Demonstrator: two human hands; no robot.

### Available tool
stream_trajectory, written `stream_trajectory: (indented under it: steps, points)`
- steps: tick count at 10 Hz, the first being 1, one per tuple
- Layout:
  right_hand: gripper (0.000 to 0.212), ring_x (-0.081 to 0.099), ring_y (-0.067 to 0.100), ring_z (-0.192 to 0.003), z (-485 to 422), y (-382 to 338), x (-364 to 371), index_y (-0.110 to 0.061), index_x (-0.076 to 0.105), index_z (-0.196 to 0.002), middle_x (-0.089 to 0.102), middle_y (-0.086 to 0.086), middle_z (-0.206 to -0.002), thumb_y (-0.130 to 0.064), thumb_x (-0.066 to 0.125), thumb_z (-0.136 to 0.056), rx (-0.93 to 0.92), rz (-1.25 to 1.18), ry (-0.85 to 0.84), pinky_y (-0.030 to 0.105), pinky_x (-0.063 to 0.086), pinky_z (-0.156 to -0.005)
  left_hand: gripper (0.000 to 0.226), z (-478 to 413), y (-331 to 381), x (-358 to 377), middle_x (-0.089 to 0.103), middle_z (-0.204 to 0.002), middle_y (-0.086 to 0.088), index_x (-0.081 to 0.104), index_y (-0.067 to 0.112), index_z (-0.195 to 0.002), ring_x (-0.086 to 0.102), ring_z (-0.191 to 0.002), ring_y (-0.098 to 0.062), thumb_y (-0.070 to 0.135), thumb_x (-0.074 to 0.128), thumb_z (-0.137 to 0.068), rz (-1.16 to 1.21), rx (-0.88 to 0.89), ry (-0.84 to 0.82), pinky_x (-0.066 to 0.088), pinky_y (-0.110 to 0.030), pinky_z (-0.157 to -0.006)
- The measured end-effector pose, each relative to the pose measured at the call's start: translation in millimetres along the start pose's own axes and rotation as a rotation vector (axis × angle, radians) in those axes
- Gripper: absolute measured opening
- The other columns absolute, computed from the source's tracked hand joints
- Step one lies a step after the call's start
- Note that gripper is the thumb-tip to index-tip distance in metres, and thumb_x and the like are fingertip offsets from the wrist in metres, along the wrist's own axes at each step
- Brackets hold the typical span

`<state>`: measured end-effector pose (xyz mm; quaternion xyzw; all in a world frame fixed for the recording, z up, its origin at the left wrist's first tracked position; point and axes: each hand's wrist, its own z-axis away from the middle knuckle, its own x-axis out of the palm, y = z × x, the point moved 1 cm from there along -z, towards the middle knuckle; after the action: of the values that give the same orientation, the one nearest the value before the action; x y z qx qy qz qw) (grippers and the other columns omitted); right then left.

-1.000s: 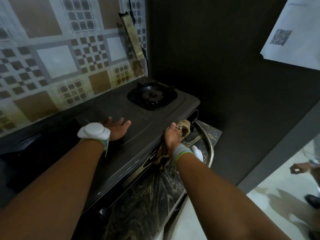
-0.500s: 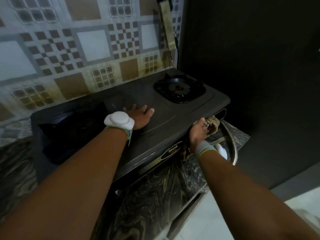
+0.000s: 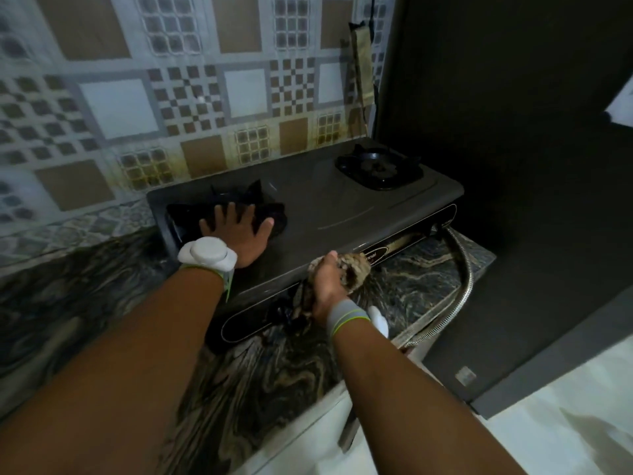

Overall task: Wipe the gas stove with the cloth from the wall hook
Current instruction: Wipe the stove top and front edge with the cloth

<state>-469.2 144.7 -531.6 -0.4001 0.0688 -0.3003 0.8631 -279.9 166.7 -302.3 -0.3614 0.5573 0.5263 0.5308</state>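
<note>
A dark two-burner gas stove point(image 3: 325, 200) stands on a marbled counter against the tiled wall. My left hand point(image 3: 239, 231) lies flat, fingers spread, on the stove top over the near edge of the left burner point(image 3: 270, 209). My right hand point(image 3: 327, 281) is closed on a crumpled brown patterned cloth point(image 3: 356, 267) and presses it against the stove's front panel near the middle, just left of the brand label. Part of the cloth hangs below my palm. The right burner point(image 3: 378, 168) is uncovered.
A metal gas hose point(image 3: 462, 286) curves from the stove's right front corner along the counter point(image 3: 274, 378) edge. A dark wall point(image 3: 513, 132) rises right of the stove. A strip of paper point(image 3: 363, 63) hangs on the tiled wall point(image 3: 120, 108).
My right hand has slid the cloth leftward along the stove's front panel. My left hand has shifted left onto the left burner area. The view has swung left.
</note>
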Motion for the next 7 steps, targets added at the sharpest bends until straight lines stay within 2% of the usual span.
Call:
stream_trajectory:
  steps: [1, 2, 3, 4, 5, 6, 7]
  points:
    - [0.137, 0.023, 0.032, -0.147, -21, 27, 12, -0.049, 0.011, -0.146, 0.013, -0.005, -0.163, -0.108, 0.020, -0.023, -0.036, -0.009, -0.043, 0.070, 0.002, -0.112, 0.076, 19, -21, 0, -0.005, -0.165, -0.008, 0.005, 0.027, -0.155, -0.007, -0.151, -0.032, 0.068, 0.011, -0.091, 0.013, -0.036, -0.025, -0.001, -0.051, -0.122]
    - [0.125, 0.027, 0.030, -0.145, -35, 21, 3, -0.068, 0.011, -0.134, 0.023, -0.009, -0.161, -0.109, 0.023, -0.016, -0.104, 0.008, -0.042, 0.076, -0.007, -0.105, 0.076, 24, -30, 1, 0.001, -0.165, -0.009, 0.008, 0.021, -0.155, -0.003, -0.152, -0.031, 0.065, 0.011, -0.093, 0.016, -0.015, 0.019, 0.003, -0.047, -0.123]
    - [0.121, 0.041, 0.028, -0.137, -19, -17, -22, -0.048, 0.031, -0.143, 0.039, -0.007, -0.152, -0.103, 0.029, -0.036, -0.120, -0.025, -0.047, 0.070, 0.016, -0.111, 0.076, 25, -33, 3, 0.004, -0.164, -0.011, 0.008, 0.022, -0.155, -0.001, -0.151, -0.031, 0.066, 0.011, -0.092, 0.039, -0.006, 0.040, 0.003, -0.047, -0.123]
    - [0.107, 0.057, 0.032, -0.119, 51, -72, -48, -0.018, 0.052, -0.132, 0.061, 0.010, -0.131, -0.091, 0.034, -0.056, -0.096, -0.131, 0.043, 0.057, 0.037, -0.109, 0.079, 21, -28, 0, 0.001, -0.164, -0.012, 0.005, 0.024, -0.155, -0.003, -0.151, -0.032, 0.069, 0.010, -0.090, 0.075, -0.026, 0.029, 0.002, -0.048, -0.122]
    - [0.088, 0.048, 0.031, -0.131, 85, -93, -49, -0.016, 0.040, -0.142, 0.049, 0.003, -0.143, -0.072, 0.026, -0.075, -0.190, -0.181, 0.124, 0.055, 0.036, -0.112, 0.084, 17, -20, -3, -0.002, -0.164, -0.012, 0.003, 0.025, -0.155, -0.005, -0.151, -0.034, 0.074, 0.008, -0.087, 0.099, -0.072, 0.004, 0.000, -0.051, -0.121]
    - [0.080, 0.032, 0.036, -0.143, 140, -87, -24, -0.014, 0.030, -0.147, 0.031, 0.014, -0.156, -0.058, 0.019, -0.082, -0.280, -0.101, 0.208, 0.054, 0.025, -0.118, 0.085, 19, -18, -6, -0.002, -0.164, -0.012, 0.002, 0.025, -0.155, -0.004, -0.151, -0.037, 0.075, 0.007, -0.086, 0.098, -0.072, 0.003, -0.001, -0.052, -0.121]
    - [0.073, 0.028, 0.031, -0.145, 137, -56, 5, -0.018, 0.027, -0.150, 0.027, 0.007, -0.159, -0.054, 0.018, -0.087, -0.240, -0.042, 0.239, 0.051, 0.021, -0.120, 0.082, 29, -26, -10, -0.002, -0.164, -0.012, 0.003, 0.024, -0.155, -0.002, -0.151, -0.036, 0.072, 0.009, -0.089, 0.115, -0.055, 0.021, 0.001, -0.050, -0.122]
